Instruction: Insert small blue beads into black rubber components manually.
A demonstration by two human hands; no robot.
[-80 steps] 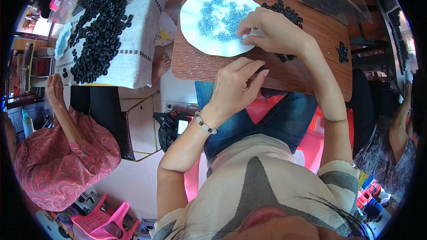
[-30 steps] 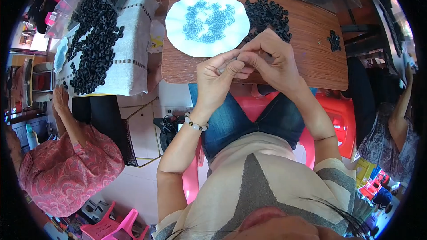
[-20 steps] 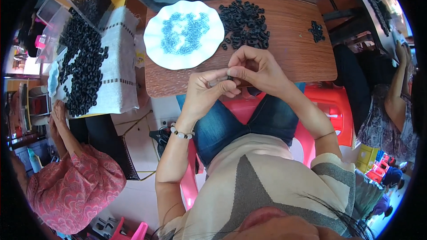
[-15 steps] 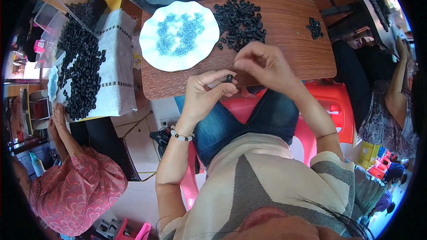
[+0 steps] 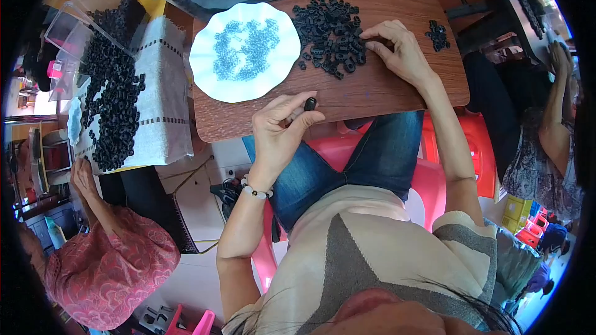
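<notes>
Small black, seemingly ring-shaped part [image 5: 310, 103]

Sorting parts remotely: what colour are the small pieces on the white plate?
Blue pieces, scattered on the white plate; head view.

Brown wood-grain board [image 5: 385, 90] bearing a white scalloped plate [image 5: 208, 80] of pale blue small pieces [image 5: 243, 49] and a heap of black ring-shaped parts [image 5: 329, 34]; a smaller black cluster [image 5: 438, 34] at the board's right end. One black ring part [image 5: 310, 103] at the left hand's [image 5: 279, 133] fingertips; white bead bracelet [image 5: 253, 190] at that wrist. Blue denim jeans [image 5: 347, 161] over a red plastic stool [image 5: 397, 174]; beige top with a grey star and grey stripes [image 5: 366, 260]. White woven cloth with dark dashed lines [image 5: 161, 105] carrying more black parts [image 5: 112, 105]. Neighbouring person in a red patterned blouse [image 5: 105, 267]
</notes>
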